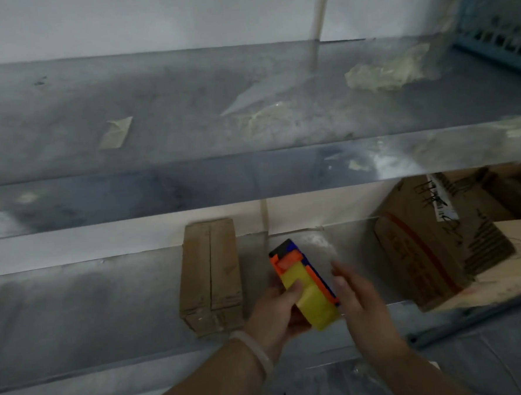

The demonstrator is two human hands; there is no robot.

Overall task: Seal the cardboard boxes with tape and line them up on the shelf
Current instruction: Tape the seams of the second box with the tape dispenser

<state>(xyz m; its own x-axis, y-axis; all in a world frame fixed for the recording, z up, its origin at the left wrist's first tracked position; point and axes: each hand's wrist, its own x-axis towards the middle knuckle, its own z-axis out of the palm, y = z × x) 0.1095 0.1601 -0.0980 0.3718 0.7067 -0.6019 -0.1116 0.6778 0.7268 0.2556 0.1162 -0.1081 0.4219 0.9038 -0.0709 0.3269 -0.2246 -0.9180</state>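
the left hand grips a tape dispenser, yellow with orange and blue parts and a black tip. its thumb lies across the yellow face and the other fingers curl round behind. the dispenser stands tilted, black end up and away from the person, above the front part of the lower shelf. a pale bracelet sits on the left wrist. the right hand is just beside the dispenser on its right, fingers fairly straight and spread, holding nothing; the blur hides whether the fingertips touch the dispenser's orange edge.

a narrow cardboard box lies on the lower shelf just left of the left hand, its long side running front to back and its far end near the wall. its top flaps are closed, with a seam down the middle; whether tape covers the seam cannot be told. a larger cardboard box sits at the right of the same shelf, turned at an angle, with a red stripe, printed text and dark handwriting on it. more cardboard shows behind and beside it.

the upper shelf is scuffed grey metal. it carries a scrap of tape, a crumpled clear plastic wad and, at the far right, a blue crate.
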